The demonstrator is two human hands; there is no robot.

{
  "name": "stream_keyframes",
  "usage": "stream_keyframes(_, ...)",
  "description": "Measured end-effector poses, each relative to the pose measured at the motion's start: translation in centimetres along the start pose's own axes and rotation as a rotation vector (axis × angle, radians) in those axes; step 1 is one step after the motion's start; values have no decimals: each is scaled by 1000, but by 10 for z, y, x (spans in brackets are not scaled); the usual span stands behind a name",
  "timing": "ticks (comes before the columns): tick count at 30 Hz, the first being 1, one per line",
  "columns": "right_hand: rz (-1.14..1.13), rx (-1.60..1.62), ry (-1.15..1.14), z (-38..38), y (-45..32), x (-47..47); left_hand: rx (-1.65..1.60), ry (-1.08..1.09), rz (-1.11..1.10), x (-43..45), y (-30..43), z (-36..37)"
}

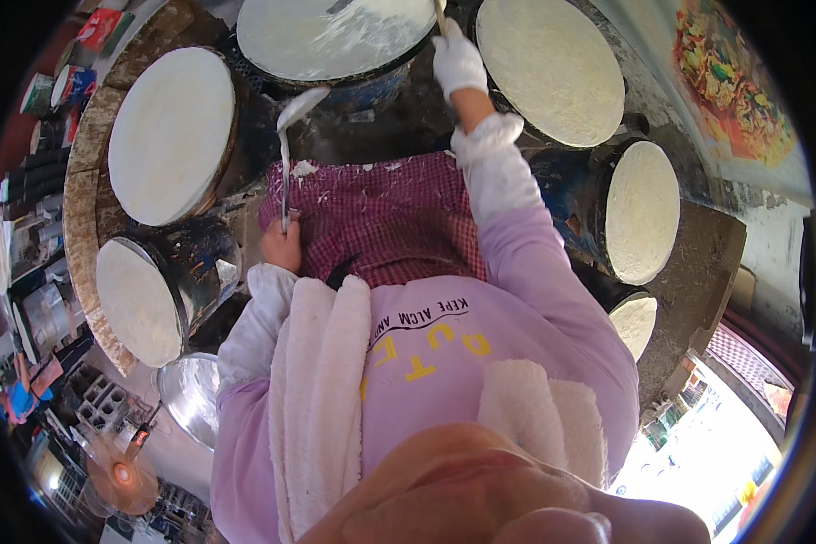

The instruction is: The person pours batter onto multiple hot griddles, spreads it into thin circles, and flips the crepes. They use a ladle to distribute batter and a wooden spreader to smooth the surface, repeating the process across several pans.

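Observation:
My left hand (283, 245), bare, is closed around the handle of a metal ladle (302, 109), whose bowl is coated with white batter and points up and away from me. My right hand (460, 60), in a white knitted glove, grips a thin stick-like handle (440, 13) at the edge of the far round griddle (333, 37). That griddle is covered with wet white batter, streaked on its right part, where a flat dark piece lies near the top rim. The far end of the handle cannot be made out. Right of my gloved hand is another griddle coated with pale batter (551, 68).
More round griddles with pale sheets stand around me, at the left (172, 136), lower left (139, 302), right (642, 212) and lower right (634, 323). A curved worn ledge (81, 197) runs along the left. A metal basin (190, 398) and a fan (121, 472) are at the lower left.

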State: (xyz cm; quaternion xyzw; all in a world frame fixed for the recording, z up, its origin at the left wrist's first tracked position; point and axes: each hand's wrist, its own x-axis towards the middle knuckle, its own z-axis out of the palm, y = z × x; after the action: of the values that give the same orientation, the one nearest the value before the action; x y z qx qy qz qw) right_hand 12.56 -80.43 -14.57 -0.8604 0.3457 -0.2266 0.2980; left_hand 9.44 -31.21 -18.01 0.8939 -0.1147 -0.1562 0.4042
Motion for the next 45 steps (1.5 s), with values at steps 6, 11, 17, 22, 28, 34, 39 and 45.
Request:
stream_keyframes(6,105,349,-202,30,-52,-3,-679,-384,-353,2,151,-64)
stream_keyframes(11,75,357,-286,25,-57,-18,-908,-655,-384,11,207,-107)
stream_keyframes(17,398,525,-313,-37,-63,-44,-919,-504,-345,26,216,-106)
stream_keyframes(22,-89,152,-250,19,-59,-46,-861,-470,-274,72,219,-100)
stream_keyframes(28,-40,-28,-220,-12,-37,17,-781,-405,-156,139,229,-82)
stream_keyframes(34,-269,156,-288,-27,-34,-44,-693,-403,-86,207,226,-57)
stream_keyframes(39,92,357,-203,-24,-25,-97,-633,-383,-136,177,236,-25)
stream_keyframes(45,367,744,-523,-9,-123,-126,-1130,-274,-470,129,266,-22)
